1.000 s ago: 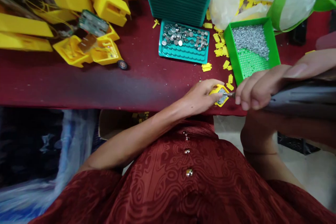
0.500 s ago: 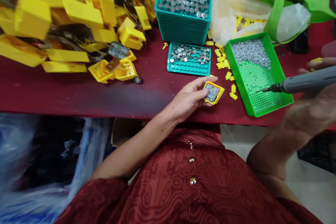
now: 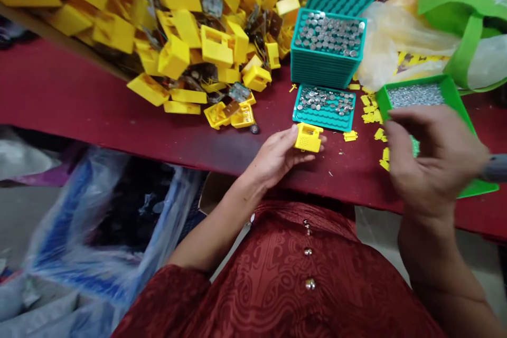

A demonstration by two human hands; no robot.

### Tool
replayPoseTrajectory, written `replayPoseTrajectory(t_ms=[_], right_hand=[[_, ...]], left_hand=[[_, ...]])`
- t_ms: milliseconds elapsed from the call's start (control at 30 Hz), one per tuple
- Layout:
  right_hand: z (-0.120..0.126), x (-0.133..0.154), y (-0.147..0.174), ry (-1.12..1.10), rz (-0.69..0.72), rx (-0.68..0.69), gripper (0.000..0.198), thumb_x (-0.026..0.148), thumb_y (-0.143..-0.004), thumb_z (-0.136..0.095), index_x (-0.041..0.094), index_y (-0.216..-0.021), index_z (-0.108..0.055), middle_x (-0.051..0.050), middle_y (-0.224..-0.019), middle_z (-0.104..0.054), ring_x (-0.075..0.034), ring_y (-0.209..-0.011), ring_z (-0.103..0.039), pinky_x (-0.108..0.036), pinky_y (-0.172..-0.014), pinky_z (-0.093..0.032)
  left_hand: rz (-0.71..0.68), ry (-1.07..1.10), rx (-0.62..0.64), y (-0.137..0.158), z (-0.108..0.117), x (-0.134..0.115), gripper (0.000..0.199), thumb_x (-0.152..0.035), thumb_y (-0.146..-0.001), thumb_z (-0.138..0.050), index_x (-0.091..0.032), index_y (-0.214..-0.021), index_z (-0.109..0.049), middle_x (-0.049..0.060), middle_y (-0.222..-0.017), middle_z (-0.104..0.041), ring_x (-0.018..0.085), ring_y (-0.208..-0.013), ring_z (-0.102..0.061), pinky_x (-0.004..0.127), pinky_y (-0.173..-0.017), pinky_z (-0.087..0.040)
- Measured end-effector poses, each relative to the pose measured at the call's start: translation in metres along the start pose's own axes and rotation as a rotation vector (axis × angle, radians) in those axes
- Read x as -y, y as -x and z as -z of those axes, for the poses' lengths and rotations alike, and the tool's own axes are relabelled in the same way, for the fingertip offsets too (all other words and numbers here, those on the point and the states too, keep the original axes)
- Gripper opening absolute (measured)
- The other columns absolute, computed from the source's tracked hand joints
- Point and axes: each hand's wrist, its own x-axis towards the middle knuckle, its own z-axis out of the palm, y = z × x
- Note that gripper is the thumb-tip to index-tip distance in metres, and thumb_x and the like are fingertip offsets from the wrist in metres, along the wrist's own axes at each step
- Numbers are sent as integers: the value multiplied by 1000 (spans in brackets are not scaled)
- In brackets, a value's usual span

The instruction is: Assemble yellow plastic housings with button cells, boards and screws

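My left hand [image 3: 279, 156] grips a small yellow plastic casing [image 3: 308, 138] between thumb and fingers, its outer face with a cut-out and small holes turned up. My right hand [image 3: 435, 156], a little blurred, is curled above the green basket [image 3: 479, 190]. A grey electric screwdriver [image 3: 497, 169] sticks out past the right side of that hand; its tip is hidden. Whether anything is pinched in the fingertips I cannot make out. Small silvery screws [image 3: 415, 95] fill the far part of the basket. Loose yellow plates [image 3: 370, 111] lie between the two hands.
A teal tray [image 3: 325, 121] of round metal parts lies beyond my left hand, with stacked teal trays [image 3: 320, 71] behind. Yellow housings with wires [image 3: 174, 58] are heaped at left. A green bag [image 3: 463, 47] stands at back right; a plastic-lined blue crate [image 3: 51, 253] sits below.
The view has shifted left. The casing in my left hand has turned over, from its circuit-board side to its outer face. My right hand has moved left over the basket, and the screwdriver tip no longer shows.
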Motion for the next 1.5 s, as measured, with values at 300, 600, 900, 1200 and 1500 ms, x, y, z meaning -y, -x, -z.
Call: replayPoseTrajectory(t_ms=[300,600,900,1200,1500], right_hand=[[-90,-13,-23,277,-32,365,22,15,-103,-60,16,-99,-81,-10,-98,-79,-24,-95,-71,-37,-87,-55],[-122,-21,-29,346,-111,496,33,19,-106,-50,15,-106,-83,-16,-103,-72,-26,-98,-61,-42,-89,-51],[-100,-32,-23,203,-32,418,21,17,-101,-51,16,-96,-72,-12,-99,-73,-22,-95,-65,-36,-88,-52],[-116,-11,-56,444,-183,691,32,11,-105,-50,12,-110,-82,-18,-112,-75,-26,-105,-67,-36,-88,-50],[-106,-16,-36,498,-74,612,33,4,-98,-49,13,-94,-80,-13,-89,-74,-21,-81,-63,-32,-75,-46]], left_hand=[[-92,-139,-11,-9,17,-4,40,-32,-79,-94,-11,-108,-77,10,-105,-84,16,-90,-80,23,-80,-65],[-41,-207,13,-19,24,-9,30,-30,-83,-82,-12,-107,-77,10,-102,-83,15,-84,-76,22,-73,-62],[35,-196,21,-18,19,-16,33,-32,-79,-84,-13,-106,-77,9,-100,-81,14,-84,-72,21,-68,-60],[35,-204,-5,-21,16,-21,42,-37,-77,-88,-12,-108,-76,8,-97,-80,15,-82,-73,21,-66,-59],[-9,-235,-28,-27,19,-20,49,-45,-71,-97,-14,-104,-78,8,-95,-80,16,-81,-74,22,-65,-60]])
